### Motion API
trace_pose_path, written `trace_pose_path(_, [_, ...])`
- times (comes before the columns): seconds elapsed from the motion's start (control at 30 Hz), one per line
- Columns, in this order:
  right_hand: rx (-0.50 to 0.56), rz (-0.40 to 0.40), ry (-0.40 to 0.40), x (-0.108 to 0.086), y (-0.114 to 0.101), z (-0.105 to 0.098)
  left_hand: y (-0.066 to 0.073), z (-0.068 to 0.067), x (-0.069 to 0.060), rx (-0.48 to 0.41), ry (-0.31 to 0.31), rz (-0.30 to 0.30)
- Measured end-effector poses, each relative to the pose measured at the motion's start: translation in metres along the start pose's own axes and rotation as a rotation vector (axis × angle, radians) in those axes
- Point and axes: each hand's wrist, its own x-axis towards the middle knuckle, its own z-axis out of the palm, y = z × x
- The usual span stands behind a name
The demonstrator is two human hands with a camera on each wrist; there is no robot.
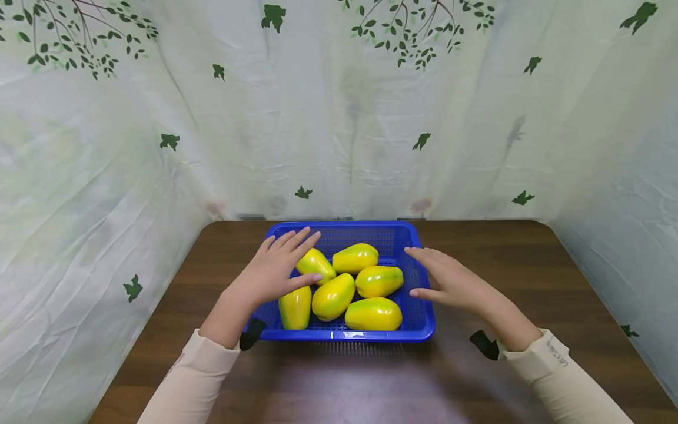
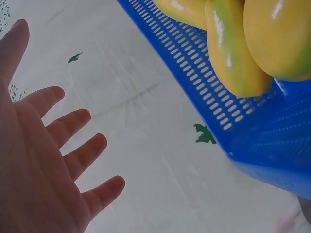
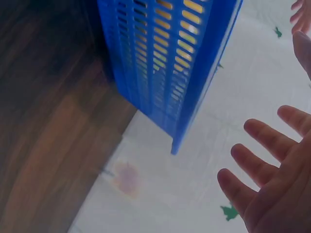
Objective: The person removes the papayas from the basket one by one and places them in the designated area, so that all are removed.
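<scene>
A blue plastic basket point(image 1: 339, 335) with perforated walls sits on the table and holds several glossy yellow fruits point(image 1: 333, 297), tinged green; whether they are mangoes or papayas I cannot tell. My left hand point(image 1: 272, 268) hovers over the basket's left side with its fingers spread, partly hiding one fruit. Past the right rim, my right hand point(image 1: 450, 280) is held in the air with fingers extended and thumb apart. Nothing is in either hand. In the left wrist view, the left palm point(image 2: 43, 170) appears apart from the basket point(image 2: 228, 141). The right wrist view shows the right hand point(image 3: 282, 179) beside the perforated wall point(image 3: 150, 73).
The dark brown wooden table point(image 1: 503, 253) extends on both sides and in front of the basket. A pale cloth backdrop point(image 1: 339, 165) with printed leaves hangs behind and at both sides. Black bands point(image 1: 484, 344) are at the wrists, by cream sleeves.
</scene>
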Motion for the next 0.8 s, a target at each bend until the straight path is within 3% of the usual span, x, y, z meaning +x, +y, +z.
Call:
trace_pose_path(0.27, [0.067, -0.008, -0.043, 0.007, -0.011, 0.014, -0.011, 0.002, -0.013, -0.043, 0.012, -0.045])
trace_pose_path(0.47, [0.139, -0.004, -0.068, 0.012, -0.02, 0.026, -0.022, 0.01, -0.025, -0.08, 0.028, -0.065])
trace_pose_path(0.8, [0.268, 0.046, -0.12, 0.02, -0.028, 0.043, -0.043, 0.029, -0.046, -0.165, 0.064, -0.182])
